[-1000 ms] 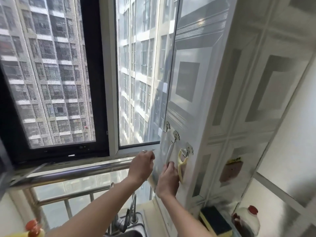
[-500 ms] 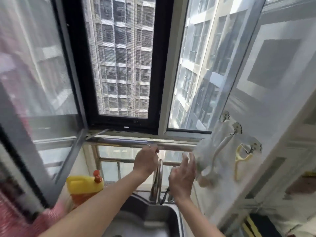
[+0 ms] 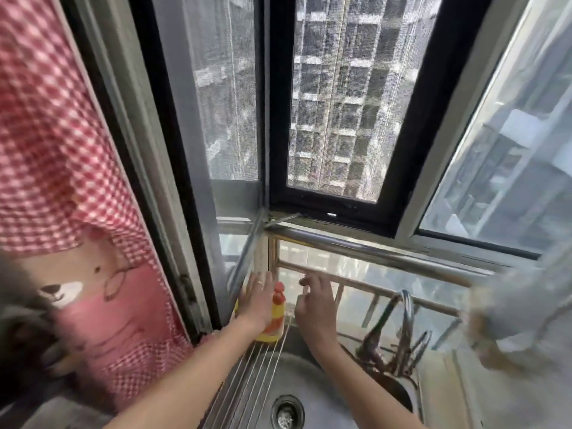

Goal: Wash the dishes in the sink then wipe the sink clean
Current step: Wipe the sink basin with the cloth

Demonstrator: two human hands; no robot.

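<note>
My left hand is flat and open against the yellow bottle, hiding most of it. My right hand is beside it, fingers loose, holding nothing. The tap stands behind the sink, and the red checked cloth looks blurry.

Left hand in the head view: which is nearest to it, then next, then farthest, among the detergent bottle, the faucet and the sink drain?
From the left hand:
1. Detergent bottle, right beside it at the sink's back left corner.
2. Sink drain, below, in the basin.
3. Faucet, far right, behind the sink.
</note>
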